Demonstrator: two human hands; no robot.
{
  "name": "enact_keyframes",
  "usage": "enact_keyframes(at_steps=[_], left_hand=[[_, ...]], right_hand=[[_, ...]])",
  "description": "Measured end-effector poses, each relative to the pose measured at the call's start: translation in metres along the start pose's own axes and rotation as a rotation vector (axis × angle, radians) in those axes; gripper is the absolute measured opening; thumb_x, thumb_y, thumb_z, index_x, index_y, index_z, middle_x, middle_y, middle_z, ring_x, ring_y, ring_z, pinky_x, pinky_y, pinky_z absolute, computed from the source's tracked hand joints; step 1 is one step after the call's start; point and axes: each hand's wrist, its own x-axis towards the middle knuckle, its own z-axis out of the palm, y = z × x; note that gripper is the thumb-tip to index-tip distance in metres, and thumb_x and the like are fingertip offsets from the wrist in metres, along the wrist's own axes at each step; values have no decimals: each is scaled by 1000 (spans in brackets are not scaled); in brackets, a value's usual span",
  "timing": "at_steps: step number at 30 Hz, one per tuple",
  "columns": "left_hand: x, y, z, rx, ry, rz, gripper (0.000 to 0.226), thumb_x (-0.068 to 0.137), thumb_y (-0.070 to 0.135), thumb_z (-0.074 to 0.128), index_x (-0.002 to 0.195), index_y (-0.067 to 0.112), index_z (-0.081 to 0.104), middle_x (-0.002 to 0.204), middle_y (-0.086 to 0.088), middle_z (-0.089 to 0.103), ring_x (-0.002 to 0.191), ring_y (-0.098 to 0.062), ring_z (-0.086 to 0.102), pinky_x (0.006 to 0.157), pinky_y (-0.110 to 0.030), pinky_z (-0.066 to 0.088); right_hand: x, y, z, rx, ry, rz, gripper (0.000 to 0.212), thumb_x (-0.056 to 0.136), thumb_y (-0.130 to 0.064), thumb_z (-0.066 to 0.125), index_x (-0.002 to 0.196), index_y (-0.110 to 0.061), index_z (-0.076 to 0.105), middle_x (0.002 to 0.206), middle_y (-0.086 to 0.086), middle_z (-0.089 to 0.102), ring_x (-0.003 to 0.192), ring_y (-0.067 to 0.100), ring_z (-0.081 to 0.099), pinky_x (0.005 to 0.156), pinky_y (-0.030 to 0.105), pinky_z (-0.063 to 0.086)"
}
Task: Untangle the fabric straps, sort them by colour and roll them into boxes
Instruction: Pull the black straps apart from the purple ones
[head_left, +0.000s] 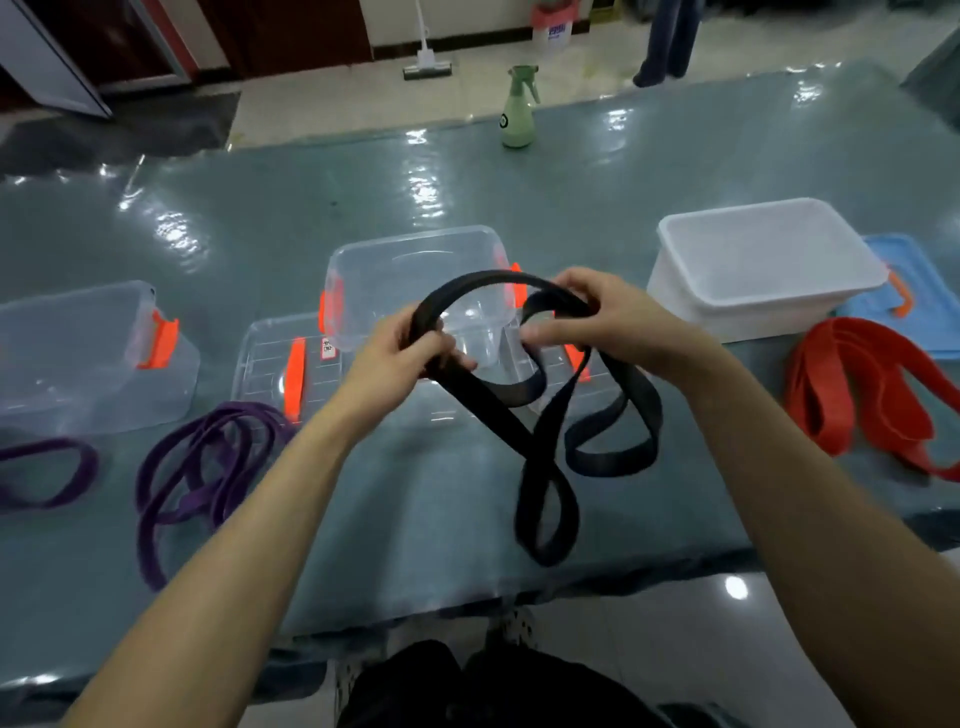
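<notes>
A black strap (540, 452) hangs in loops above the table, held up by both hands. My left hand (400, 348) grips one part of it, and my right hand (597, 317) grips another part, with an arch of strap between them. Purple straps (208, 462) lie in a loose tangle at the left, and one more purple loop (47, 478) sits at the far left. Orange straps (872, 395) are piled at the right. A clear box (415, 254) stands behind my hands, another clear box (78, 353) at the left, a white box (763, 260) at the right.
A clear lid with an orange handle (280, 374) lies flat in front of the middle box. A blue lid (904, 291) lies behind the orange straps. A green spray bottle (519, 109) stands at the table's far edge. The table's near edge runs just below the hanging strap.
</notes>
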Motion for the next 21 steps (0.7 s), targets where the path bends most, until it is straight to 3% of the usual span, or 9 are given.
enact_keyframes(at_steps=[2, 4, 7, 10, 13, 17, 21], left_hand=[[6, 16, -5, 279, 78, 55, 9, 92, 27, 67, 93, 20, 61, 92, -19, 76, 94, -27, 79, 96, -49, 59], [10, 29, -11, 572, 75, 132, 14, 88, 36, 71, 93, 24, 66, 84, -1, 71, 83, -16, 68, 88, -40, 56], [11, 51, -14, 741, -2, 173, 10, 88, 34, 78, 93, 28, 72, 79, 9, 71, 75, -10, 65, 76, -37, 55], [14, 72, -13, 793, -27, 180, 8, 89, 31, 83, 88, 27, 76, 75, 5, 71, 70, -14, 63, 71, -34, 50], [18, 100, -15, 902, 6, 242, 8, 87, 31, 88, 88, 26, 81, 72, 3, 72, 66, -12, 61, 65, -28, 46], [20, 152, -33, 1062, 38, 307, 22, 80, 38, 94, 91, 24, 80, 78, 5, 74, 74, -14, 68, 66, -28, 51], [12, 191, -46, 1194, 44, 367, 25, 79, 43, 95, 84, 24, 79, 71, 14, 69, 65, 0, 64, 59, -16, 43]], right_hand=[[1, 18, -5, -281, -20, 17, 42, 78, -49, 94, 99, -20, 70, 79, -8, 63, 76, 14, 61, 71, 32, 44], [0, 34, -3, -486, -46, 36, 26, 90, -34, 86, 103, -21, 67, 85, -7, 63, 85, 21, 62, 74, 34, 45], [-6, 49, 3, -600, -52, 71, 25, 91, -26, 79, 113, -22, 67, 98, -2, 68, 95, 26, 63, 82, 40, 52], [-9, 52, 8, -563, -44, 85, 33, 91, -24, 76, 121, -28, 64, 105, -1, 71, 99, 27, 66, 89, 43, 56], [-7, 47, 10, -505, -37, 55, 24, 93, -27, 79, 102, -41, 62, 96, -5, 70, 95, 26, 68, 86, 40, 55], [-2, 26, 9, -340, 35, 11, 24, 98, -28, 77, 119, -20, 72, 112, 4, 79, 107, 25, 74, 102, 49, 57], [7, 5, 26, -264, 25, -12, 22, 104, -23, 68, 126, -27, 69, 105, 1, 81, 102, 20, 78, 104, 51, 58]])
